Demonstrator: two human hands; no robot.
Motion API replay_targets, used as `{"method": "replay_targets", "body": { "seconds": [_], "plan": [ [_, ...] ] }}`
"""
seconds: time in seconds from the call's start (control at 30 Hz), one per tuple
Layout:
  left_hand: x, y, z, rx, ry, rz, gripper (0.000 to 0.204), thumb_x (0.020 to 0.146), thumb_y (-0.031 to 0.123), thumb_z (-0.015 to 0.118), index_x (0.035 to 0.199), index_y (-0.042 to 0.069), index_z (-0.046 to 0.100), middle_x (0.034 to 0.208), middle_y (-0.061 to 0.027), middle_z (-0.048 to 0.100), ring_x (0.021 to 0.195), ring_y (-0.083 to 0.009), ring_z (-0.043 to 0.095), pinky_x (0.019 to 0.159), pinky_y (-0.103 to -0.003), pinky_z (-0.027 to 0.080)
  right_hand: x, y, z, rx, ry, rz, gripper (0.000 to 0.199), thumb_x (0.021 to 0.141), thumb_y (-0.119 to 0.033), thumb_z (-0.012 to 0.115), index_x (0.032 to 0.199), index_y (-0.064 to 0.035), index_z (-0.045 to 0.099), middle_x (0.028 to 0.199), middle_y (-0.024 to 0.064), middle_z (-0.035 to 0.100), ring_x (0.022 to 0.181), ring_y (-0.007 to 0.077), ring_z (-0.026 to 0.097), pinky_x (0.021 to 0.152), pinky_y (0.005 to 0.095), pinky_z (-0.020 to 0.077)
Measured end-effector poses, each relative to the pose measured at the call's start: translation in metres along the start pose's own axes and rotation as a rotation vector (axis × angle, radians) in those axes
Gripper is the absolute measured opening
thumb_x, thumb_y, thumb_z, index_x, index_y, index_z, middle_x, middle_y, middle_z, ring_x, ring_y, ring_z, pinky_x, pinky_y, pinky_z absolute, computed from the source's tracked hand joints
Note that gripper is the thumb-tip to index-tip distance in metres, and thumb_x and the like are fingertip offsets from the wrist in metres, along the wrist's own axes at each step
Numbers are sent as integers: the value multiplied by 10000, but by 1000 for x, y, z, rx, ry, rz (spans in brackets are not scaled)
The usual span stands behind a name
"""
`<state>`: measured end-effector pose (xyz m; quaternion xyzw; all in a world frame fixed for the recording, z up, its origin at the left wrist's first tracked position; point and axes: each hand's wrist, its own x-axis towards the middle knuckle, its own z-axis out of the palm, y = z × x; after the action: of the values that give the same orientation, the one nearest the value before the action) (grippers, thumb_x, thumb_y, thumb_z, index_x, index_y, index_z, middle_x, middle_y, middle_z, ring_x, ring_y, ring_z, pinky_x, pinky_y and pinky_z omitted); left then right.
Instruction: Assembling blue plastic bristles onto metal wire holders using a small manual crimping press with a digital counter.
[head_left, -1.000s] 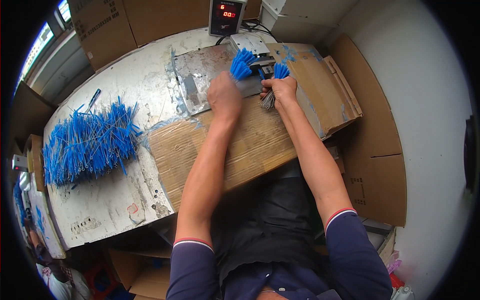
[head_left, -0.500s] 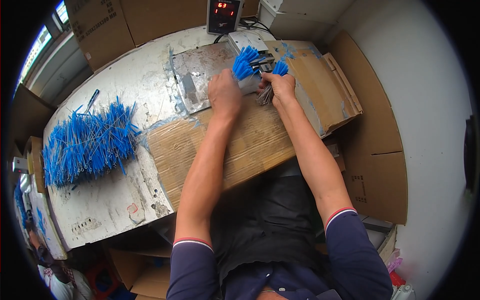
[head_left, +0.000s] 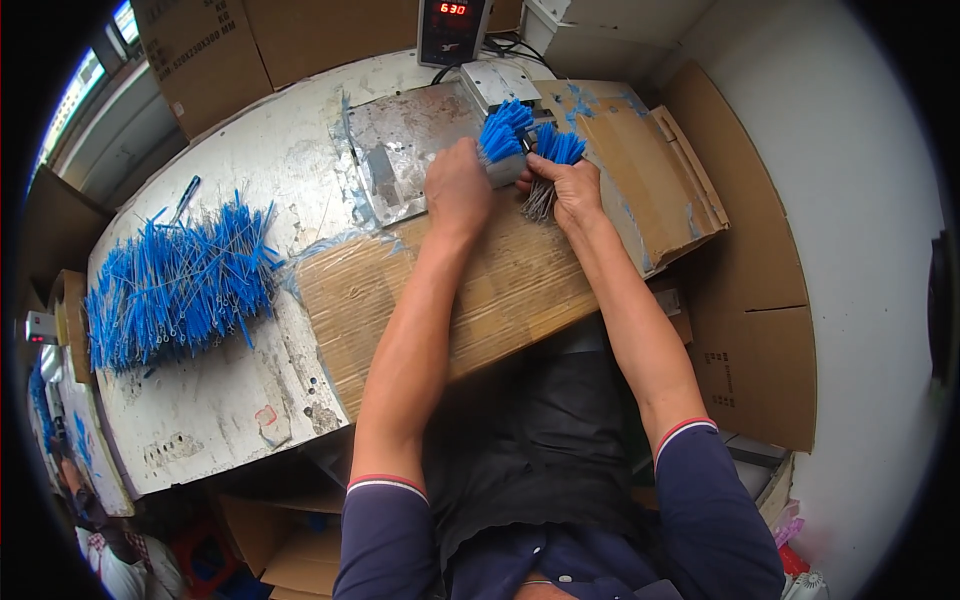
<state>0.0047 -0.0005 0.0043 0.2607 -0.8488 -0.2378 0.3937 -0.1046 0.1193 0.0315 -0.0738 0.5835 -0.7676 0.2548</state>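
Observation:
My left hand [head_left: 459,192] is closed round a thick bundle of thin wire pieces with blue ends [head_left: 504,130], whose blue ends fan out beyond the fingers. Close by on the right, my right hand [head_left: 570,186] grips a second bundle of wire pieces [head_left: 540,200]. Its blue ends stick up above the thumb, and bare grey wires hang below. Both bundles are over the near edge of a metal plate, in front of a small metal device [head_left: 497,84]. The right fingertips are partly hidden.
A big heap of blue-ended wire pieces [head_left: 185,280] lies on the worn white table [head_left: 225,400], with a pen [head_left: 187,198] behind it. At the back stands a box with a red lit display [head_left: 452,30]. Flattened cardboard [head_left: 450,310] covers the near edge; a carton [head_left: 640,180] sits right.
Both hands have shifted slightly right and nearer, away from the metal device. More blue ends now show above my right hand. The lit display has changed.

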Motion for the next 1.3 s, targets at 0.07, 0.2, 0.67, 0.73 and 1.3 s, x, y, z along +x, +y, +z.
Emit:
{"method": "replay_targets", "body": {
  "seconds": [0.07,0.2,0.67,0.73,1.3],
  "plan": [
    [0,-1,1,4,8,15,131,850,36,543,952,38,626,879,-171,662,863,-377,622,770,-490,492,-3,1,-2,-16,-71,5,179,838,37,751,987,45,650,834,125,690,660,246,696,572,381,638],
    [0,0,3,3,33,43,133,832,25,548,934,38,631,872,-169,665,863,-371,626,768,-483,495,-2,0,-6,-3,-45,26,178,832,42,755,977,46,651,837,128,694,660,244,697,572,390,640],
    [1,-3,6,19,80,-135,135,854,64,647,966,43,574,824,-182,678,798,-390,663,718,-504,498,-7,-9,-8,-104,-112,48,109,796,14,741,838,71,658,763,154,694,609,242,705,533,380,628],
    [1,-3,3,-27,87,-145,147,870,83,658,976,44,564,817,-190,682,777,-403,669,699,-518,495,-8,-10,-6,-142,-135,85,97,786,24,728,833,71,658,754,152,689,603,238,704,513,364,610],
    [-2,10,-1,-622,12,-171,181,971,175,593,1100,48,606,848,-224,684,761,-405,692,682,-464,528,-27,-8,12,-158,-294,109,119,842,26,699,948,11,648,797,115,692,620,207,687,543,347,597]
  ]
}}
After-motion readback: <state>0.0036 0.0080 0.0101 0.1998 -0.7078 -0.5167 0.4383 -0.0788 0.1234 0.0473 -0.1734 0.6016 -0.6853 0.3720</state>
